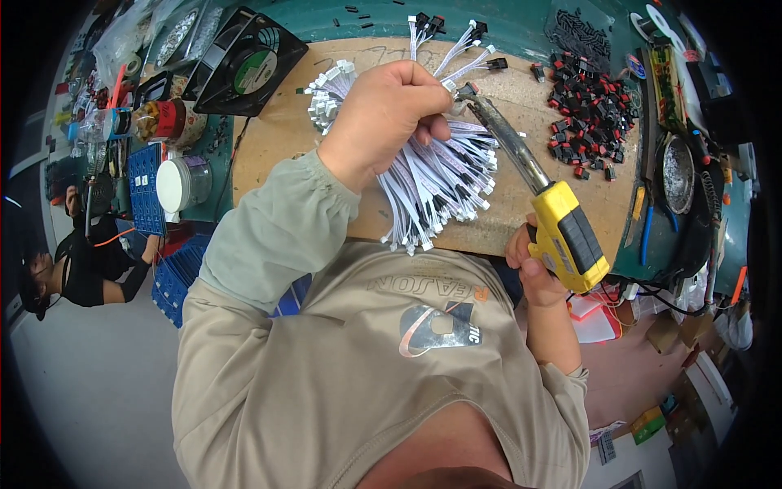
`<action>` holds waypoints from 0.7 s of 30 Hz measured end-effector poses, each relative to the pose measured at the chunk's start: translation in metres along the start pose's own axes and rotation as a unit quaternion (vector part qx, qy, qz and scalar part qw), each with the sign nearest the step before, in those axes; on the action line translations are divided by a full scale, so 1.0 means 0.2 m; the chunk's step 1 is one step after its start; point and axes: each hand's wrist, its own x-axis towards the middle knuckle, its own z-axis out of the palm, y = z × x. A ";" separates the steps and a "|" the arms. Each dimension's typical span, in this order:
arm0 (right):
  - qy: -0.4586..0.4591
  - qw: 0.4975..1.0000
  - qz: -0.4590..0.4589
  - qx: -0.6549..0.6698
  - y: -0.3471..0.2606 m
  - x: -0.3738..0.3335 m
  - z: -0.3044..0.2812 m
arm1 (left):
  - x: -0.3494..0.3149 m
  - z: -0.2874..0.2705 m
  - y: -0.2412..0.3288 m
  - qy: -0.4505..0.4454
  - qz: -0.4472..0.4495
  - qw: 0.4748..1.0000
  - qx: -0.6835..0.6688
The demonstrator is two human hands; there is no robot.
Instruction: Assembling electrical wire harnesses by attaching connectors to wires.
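Note:
My left hand [387, 118] is closed in a pinch above the board, with its fingertips against a small dark part at the tool's tip, too small to name. In my right hand [533, 265] is a yellow and black soldering gun [570, 236], gripped by its lower side. Its long metal barrel slants up and left, its tip meeting my left fingertips. Under my left hand fans a big bundle of white wire leads [444, 183] with small connectors. Just beyond the fingers lie a few finished-looking leads [456, 49] with black and red switches on their ends.
A pile of black and red rocker switches [590, 118] covers the right of the brown board [529, 196]. A black fan [248, 65], jars [175, 186] and blue circuit boards [147, 187] stand left. Pliers [648, 228] and a metal dish [678, 173] lie right. Another person [94, 261] sits left.

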 end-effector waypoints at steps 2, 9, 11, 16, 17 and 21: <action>-0.004 0.999 -0.016 0.028 0.01 -0.01 -0.01 | 0.00 0.00 0.00 -0.001 0.000 1.000 -0.001; -0.016 0.999 -0.008 0.044 -0.01 0.00 -0.01 | 0.00 0.00 0.01 -0.001 0.002 1.000 -0.005; -0.018 0.999 0.004 0.039 -0.01 0.00 -0.01 | 0.00 0.01 0.01 0.000 -0.003 1.000 -0.004; -0.017 1.000 0.005 0.026 0.00 0.00 -0.02 | 0.00 0.01 0.01 0.002 -0.007 1.000 -0.005; -0.010 1.000 0.003 0.030 0.00 0.00 -0.02 | 0.00 0.01 0.00 0.002 -0.003 1.000 -0.010; -0.017 0.999 0.023 0.039 -0.02 0.01 0.00 | 0.00 0.01 -0.01 0.005 -0.001 1.000 -0.015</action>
